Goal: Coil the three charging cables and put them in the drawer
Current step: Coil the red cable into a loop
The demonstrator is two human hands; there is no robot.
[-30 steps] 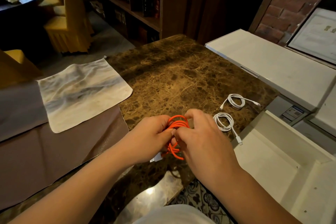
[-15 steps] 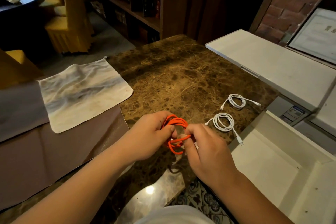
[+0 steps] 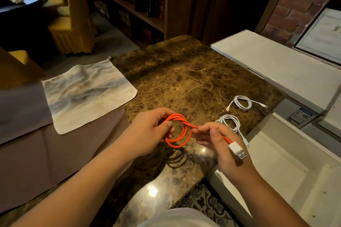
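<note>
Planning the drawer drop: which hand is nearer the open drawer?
Right. The right hand is beside the drawer; the left hand is farther left, holding the orange cable.

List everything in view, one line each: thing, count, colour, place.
orange cable: 1, orange, white USB plug, held above the table
white cables: 2, white, coiled on the table's right side
marble table: 1, brown
cloth: 1, off-white, over the table's left edge
drawer: 1, white, open, right of the table
chairs: yellow covers, far left
left hand: grips the coil
right hand: pinches the plug end
</note>
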